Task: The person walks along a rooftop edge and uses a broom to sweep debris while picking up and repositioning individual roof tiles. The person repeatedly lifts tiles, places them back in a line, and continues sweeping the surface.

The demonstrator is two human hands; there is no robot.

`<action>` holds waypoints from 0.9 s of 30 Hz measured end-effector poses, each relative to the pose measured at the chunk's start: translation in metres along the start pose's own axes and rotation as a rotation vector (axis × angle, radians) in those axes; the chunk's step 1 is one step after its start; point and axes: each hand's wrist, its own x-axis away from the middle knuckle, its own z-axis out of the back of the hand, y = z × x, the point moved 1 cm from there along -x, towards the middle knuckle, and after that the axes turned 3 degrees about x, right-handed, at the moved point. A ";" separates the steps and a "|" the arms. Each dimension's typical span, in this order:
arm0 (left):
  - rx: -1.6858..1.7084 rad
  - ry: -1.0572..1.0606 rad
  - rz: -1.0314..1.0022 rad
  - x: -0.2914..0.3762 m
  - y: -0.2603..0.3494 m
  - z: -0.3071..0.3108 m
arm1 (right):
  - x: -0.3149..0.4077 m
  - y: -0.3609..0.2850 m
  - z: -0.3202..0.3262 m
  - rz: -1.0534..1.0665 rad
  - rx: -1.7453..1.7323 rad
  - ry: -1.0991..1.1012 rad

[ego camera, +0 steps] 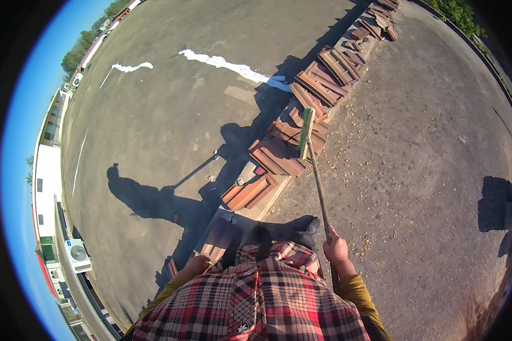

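Note:
My right hand [336, 247] grips the wooden handle [320, 192] of a push broom. The broom's head [308, 133], with green bristles, is raised over the edge of a row of reddish clay roof tiles [277, 157]. My left hand [197, 265] hangs at my left side, near a tile [213, 251] on the low ledge; its fingers are partly hidden, and I cannot tell whether they touch anything. Scattered yellow grains [362, 170] lie on the concrete to the right of the tiles.
A low concrete ledge [277, 194] bearing tiles and broken pieces runs diagonally away. White material [226, 64] lies in a strip on the lower ground at left. An air-conditioner unit [78, 255] stands at far left. My shoe [312, 225] is beside the ledge.

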 end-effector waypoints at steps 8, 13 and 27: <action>0.138 0.124 0.031 -0.024 0.079 0.038 | -0.018 0.009 0.038 -0.051 0.002 -0.003; 0.070 0.141 -0.039 -0.031 0.081 0.036 | -0.050 0.019 0.023 0.003 -0.026 -0.006; 0.228 0.037 0.091 -0.017 0.032 -0.014 | 0.026 0.043 0.076 -0.037 0.085 0.144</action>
